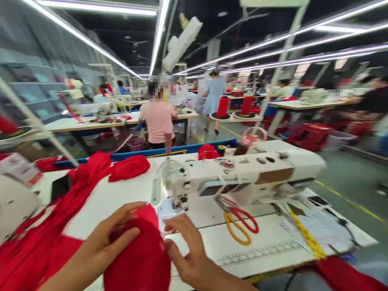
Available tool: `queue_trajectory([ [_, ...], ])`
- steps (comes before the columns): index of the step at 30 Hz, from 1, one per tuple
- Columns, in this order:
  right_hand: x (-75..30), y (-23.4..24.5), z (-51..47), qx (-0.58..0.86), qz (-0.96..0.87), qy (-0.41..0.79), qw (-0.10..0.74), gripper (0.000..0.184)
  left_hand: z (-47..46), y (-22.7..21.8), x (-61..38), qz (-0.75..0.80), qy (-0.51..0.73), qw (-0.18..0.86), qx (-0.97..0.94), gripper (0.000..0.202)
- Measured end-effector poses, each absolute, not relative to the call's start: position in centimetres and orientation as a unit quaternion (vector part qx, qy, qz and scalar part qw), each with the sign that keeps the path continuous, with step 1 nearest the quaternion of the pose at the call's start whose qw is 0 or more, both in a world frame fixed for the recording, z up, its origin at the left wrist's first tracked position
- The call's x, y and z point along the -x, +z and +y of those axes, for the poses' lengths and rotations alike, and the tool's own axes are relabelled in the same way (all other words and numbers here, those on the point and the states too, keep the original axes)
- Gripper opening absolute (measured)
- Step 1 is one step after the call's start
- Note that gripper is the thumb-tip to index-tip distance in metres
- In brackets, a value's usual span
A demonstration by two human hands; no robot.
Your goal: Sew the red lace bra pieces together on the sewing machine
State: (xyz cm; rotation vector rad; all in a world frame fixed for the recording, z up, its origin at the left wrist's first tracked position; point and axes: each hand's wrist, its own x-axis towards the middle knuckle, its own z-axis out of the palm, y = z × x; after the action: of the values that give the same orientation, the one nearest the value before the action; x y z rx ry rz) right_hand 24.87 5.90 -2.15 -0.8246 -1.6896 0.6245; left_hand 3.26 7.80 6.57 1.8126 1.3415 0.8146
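My left hand (106,238) grips a red fabric piece (138,254), thumb on the near side and fingers behind its upper edge. The cloth hangs rounded in front of me, with a brighter red part at its top. At its right edge is my right hand (189,250), thumb and index finger apart, fingertips close to or touching the cloth. Just beyond the hands stands a white sewing machine (242,171), its needle area (177,200) lit. Scissors (238,220) with one yellow and one red handle lie right of my right hand, by the machine bed.
More red fabric (75,194) runs along the table's left side, beside a dark phone (60,188). A red bundle (129,167) lies behind. A ruler marking (257,252) and yellow tape measure (306,234) are at right. A person in pink (157,119) sits ahead.
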Motion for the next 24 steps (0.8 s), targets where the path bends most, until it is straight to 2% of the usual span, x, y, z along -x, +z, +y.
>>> queue_trajectory([
  [2, -25.8, -1.3, 5.9, 0.322, -0.664, 0.421, 0.527, 0.060, 5.7, 6.2, -2.8, 0.517, 0.293, 0.418, -0.687, 0.048],
  [4, -26.7, -0.7, 5.4, 0.274, -0.637, 0.569, 0.442, 0.076, 5.2, 5.6, -3.6, 0.501, 0.280, 0.470, -0.670, 0.051],
  [5, -27.0, -0.5, 5.1, 0.261, -0.627, 0.616, 0.399, 0.073, 5.3, 5.3, -4.1, 0.497, 0.284, 0.485, -0.662, 0.052],
  [7, -27.4, -0.7, 4.6, 0.268, -0.613, 0.659, 0.344, 0.054, 6.0, 4.9, -4.7, 0.492, 0.296, 0.503, -0.646, 0.054],
  [9, -27.7, -1.2, 4.5, 0.288, -0.604, 0.669, 0.323, 0.040, 6.9, 4.8, -4.7, 0.492, 0.322, 0.511, -0.627, 0.055],
  [12, -28.1, -1.7, 4.7, 0.306, -0.582, 0.684, 0.317, 0.034, 7.9, 5.0, -3.9, 0.505, 0.359, 0.497, -0.607, 0.053],
  [15, -28.3, -2.0, 5.0, 0.323, -0.619, 0.635, 0.330, 0.024, 8.5, 4.9, -3.0, 0.522, 0.375, 0.477, -0.600, 0.053],
  [18, -27.8, -2.9, 5.3, 0.356, -0.721, 0.482, 0.349, 0.012, 8.9, 5.0, -2.1, 0.527, 0.418, 0.475, -0.567, 0.054],
  [20, -27.3, -4.0, 5.3, 0.363, -0.784, 0.376, 0.334, 0.018, 9.3, 5.6, -1.2, 0.530, 0.457, 0.469, -0.539, 0.056],
  [24, -26.1, -5.5, 5.1, 0.363, -0.870, 0.223, 0.248, 0.031, 10.1, 8.3, 1.9, 0.539, 0.549, 0.412, -0.488, 0.053],
])
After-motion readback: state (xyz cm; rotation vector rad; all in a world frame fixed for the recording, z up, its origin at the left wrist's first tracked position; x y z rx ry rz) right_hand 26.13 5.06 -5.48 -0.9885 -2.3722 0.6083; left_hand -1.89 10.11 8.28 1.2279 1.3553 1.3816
